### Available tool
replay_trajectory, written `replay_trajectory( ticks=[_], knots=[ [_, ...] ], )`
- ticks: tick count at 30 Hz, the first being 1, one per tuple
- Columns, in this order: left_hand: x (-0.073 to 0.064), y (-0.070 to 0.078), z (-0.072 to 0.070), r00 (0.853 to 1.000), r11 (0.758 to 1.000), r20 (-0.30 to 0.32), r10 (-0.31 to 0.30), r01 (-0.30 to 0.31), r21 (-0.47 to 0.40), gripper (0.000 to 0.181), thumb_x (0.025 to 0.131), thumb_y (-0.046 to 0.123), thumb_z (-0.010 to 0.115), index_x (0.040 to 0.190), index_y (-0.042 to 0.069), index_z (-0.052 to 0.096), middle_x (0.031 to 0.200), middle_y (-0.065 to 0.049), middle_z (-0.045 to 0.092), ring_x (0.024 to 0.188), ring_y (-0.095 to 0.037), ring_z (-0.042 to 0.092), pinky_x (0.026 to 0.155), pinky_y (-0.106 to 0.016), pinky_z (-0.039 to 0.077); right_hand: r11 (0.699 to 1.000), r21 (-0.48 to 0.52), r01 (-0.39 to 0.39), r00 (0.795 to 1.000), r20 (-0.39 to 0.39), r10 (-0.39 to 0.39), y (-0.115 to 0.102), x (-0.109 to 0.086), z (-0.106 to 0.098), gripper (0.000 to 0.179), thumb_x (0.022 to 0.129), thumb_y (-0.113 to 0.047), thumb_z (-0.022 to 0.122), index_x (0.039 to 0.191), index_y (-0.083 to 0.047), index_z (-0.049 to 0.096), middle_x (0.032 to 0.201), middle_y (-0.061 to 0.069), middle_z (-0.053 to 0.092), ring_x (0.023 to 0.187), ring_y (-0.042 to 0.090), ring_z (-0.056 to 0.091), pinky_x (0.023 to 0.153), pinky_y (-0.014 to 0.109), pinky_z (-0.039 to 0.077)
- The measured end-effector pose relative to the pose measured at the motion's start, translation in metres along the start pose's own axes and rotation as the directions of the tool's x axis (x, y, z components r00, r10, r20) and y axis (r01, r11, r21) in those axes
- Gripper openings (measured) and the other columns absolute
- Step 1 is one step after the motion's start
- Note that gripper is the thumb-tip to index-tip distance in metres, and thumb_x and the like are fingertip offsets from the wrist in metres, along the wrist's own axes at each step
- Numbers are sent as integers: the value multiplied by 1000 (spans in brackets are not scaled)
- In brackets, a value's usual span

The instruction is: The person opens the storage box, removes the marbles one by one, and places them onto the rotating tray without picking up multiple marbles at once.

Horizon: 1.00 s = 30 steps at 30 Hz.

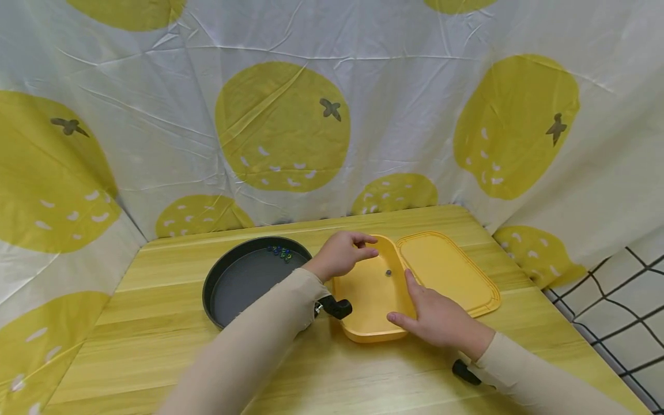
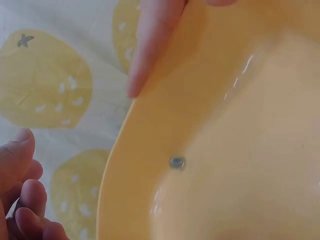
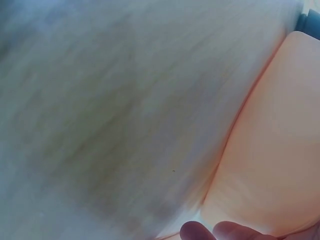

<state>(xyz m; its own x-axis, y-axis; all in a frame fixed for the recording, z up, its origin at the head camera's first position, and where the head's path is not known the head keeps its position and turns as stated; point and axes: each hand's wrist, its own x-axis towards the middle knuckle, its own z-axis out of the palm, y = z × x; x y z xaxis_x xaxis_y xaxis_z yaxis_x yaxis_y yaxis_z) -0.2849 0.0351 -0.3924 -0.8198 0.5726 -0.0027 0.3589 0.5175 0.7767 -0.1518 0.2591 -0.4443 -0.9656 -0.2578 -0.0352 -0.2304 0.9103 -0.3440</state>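
Observation:
A yellow plastic container (image 1: 370,294) lies on the table with one small glassy marble (image 1: 388,272) inside, near its far right part. My left hand (image 1: 344,255) hovers over the container's far left side, fingers loosely bent; in the left wrist view nothing shows between thumb and fingertips. At the container's right side is my right hand (image 1: 438,317), its thumb and index finger spread apart along the rim. In the left wrist view a right-hand finger (image 2: 155,50) lies right at the rim, and the marble (image 2: 177,162) sits low by the inner wall.
Left of the container stands a dark round pan (image 1: 244,282) with several blue and green marbles (image 1: 280,252) at its far side. A yellow lid (image 1: 448,271) lies flat on the wooden table (image 1: 161,323) to the right. A fruit-print curtain (image 1: 394,115) hangs behind, a black wire grid (image 1: 617,317) at right.

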Motion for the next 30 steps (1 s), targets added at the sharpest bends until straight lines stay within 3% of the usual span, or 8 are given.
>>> replay_trajectory(
  ticks=[4,7,11,14,17,21,30],
  knots=[
    [13,5,18,999,1000,42,-22,23,-15,43,102,34,72,139,14,71,95,2,66,66,-13,49,61,-24,43,1000,5,-7,1000,2,7,0,-1,-2,117,98,-75,52,163,14,13,155,36,47,134,48,60,106,60,52],
    [20,4,28,996,998,65,-64,63,14,41,102,31,71,139,13,70,102,-1,69,72,-13,54,64,-25,46,1000,6,-4,1000,2,4,-1,-2,-3,117,98,-76,51,163,14,13,156,36,47,135,48,59,106,60,52],
    [29,-4,38,988,981,48,-150,142,129,39,101,23,73,137,11,72,125,-5,75,100,-17,68,86,-30,57,1000,1,0,1000,-2,0,-1,-1,-3,117,97,-75,52,163,14,14,154,36,49,133,48,61,106,59,52],
    [36,-11,45,978,954,23,-207,197,228,37,100,20,74,136,12,73,136,-3,73,121,-20,68,103,-34,56,1000,4,-3,1000,-7,3,-1,-1,-2,117,97,-75,54,163,14,15,151,36,52,132,47,62,106,59,52],
    [41,-16,49,972,937,3,-235,226,266,37,100,19,73,137,14,72,140,0,71,131,-20,65,111,-36,53,1000,7,-2,1000,-12,2,0,0,0,117,97,-75,54,163,13,15,149,36,54,131,47,62,106,58,53],
    [46,-20,51,972,936,-19,-233,229,266,38,100,19,72,138,16,72,140,0,71,131,-22,65,111,-38,53,1000,12,-2,1000,-16,2,0,0,0,117,97,-75,54,163,13,15,149,36,54,131,47,62,106,59,52],
    [52,-26,51,968,910,-58,-244,249,331,34,100,23,72,134,20,75,133,3,75,121,-19,70,103,-34,56,1000,23,-3,1000,-14,3,-2,-3,-2,116,97,-75,53,164,12,15,155,34,48,135,47,59,108,59,51]
  ],
)
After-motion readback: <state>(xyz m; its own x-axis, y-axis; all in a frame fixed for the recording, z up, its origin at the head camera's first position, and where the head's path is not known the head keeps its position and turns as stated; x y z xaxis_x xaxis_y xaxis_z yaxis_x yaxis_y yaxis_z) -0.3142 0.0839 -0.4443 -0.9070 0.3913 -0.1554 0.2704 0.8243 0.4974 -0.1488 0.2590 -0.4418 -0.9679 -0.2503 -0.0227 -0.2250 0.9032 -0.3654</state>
